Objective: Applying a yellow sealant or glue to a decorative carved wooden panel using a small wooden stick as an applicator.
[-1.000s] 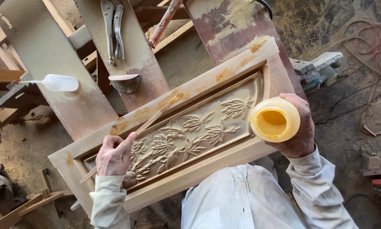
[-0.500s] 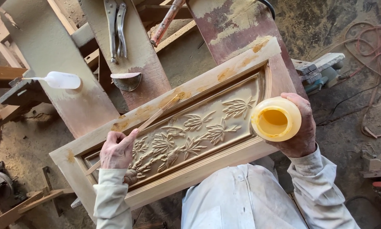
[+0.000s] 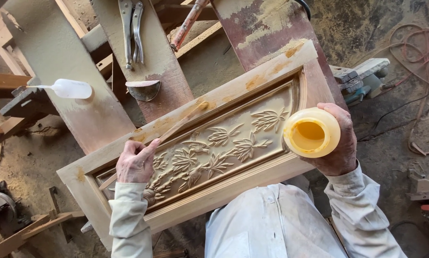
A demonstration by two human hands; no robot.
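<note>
1. The carved panel point(image 3: 214, 148) is the landmark here: a wooden frame with leaves and flowers cut into the sunken middle. It's tilted diagonally, low end toward the person's left and high end toward their right.
2. The left hand point(image 3: 135, 162) sits over the panel's lower-left part. The fingers are curled tight around a thin wooden stick point(image 3: 176, 128).
3. That stick runs up and right from the hand along the panel's upper rail. Its far tip touches a yellowish smear on the rail.
4. The right hand point(image 3: 341, 143) is at the panel's right end, wrapped around a yellow plastic jar point(image 3: 311, 132). The fingers are closed round its side, and the open mouth faces the camera.
5. The jar overlaps the right edge of the carving. Can't tell if it actually rests on the wood.
6. Above the panel's left half, a white plastic scoop point(image 3: 68, 88) lies on a pale plank.
7. Also above the panel, pliers point(image 3: 130, 31) lie on a reddish board, with a small metal bowl point(image 3: 143, 89) just below them.
8. Right of the panel, a power tool point(image 3: 362, 79) and loose cables point(image 3: 415, 62) lie on the dusty floor.
</note>
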